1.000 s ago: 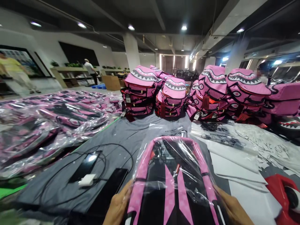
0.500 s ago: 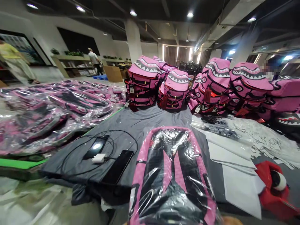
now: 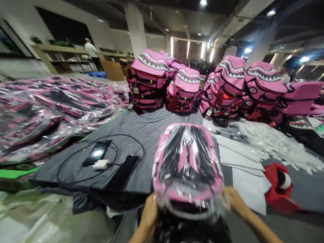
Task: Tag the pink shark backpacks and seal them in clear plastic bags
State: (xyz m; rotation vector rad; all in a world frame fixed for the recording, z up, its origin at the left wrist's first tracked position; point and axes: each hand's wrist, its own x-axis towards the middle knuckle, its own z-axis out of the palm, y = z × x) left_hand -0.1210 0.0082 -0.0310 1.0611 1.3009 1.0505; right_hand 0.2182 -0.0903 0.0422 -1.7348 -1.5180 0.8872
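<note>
A pink and black backpack in a clear plastic bag [image 3: 187, 165] lies on the grey table cover [image 3: 152, 131] in front of me. My left hand [image 3: 149, 216] grips the bag's near left edge. My right hand [image 3: 234, 200] grips its near right edge. Both hands are closed on the plastic. The near end of the bag is bunched and blurred by motion.
Two phones [image 3: 124, 172] with a white charger [image 3: 100, 164] and black cables lie left of the bag. Bagged backpacks [image 3: 50, 108] are piled at left. Upright pink shark backpacks [image 3: 187, 87] stand behind. White sheets [image 3: 243, 158] and a red tape dispenser [image 3: 279, 182] lie right. People are in the background.
The bagged backpack has been drawn toward me and its near end raised. My hands, out of view half a second ago, now show at its near corners. The view has tilted down.
</note>
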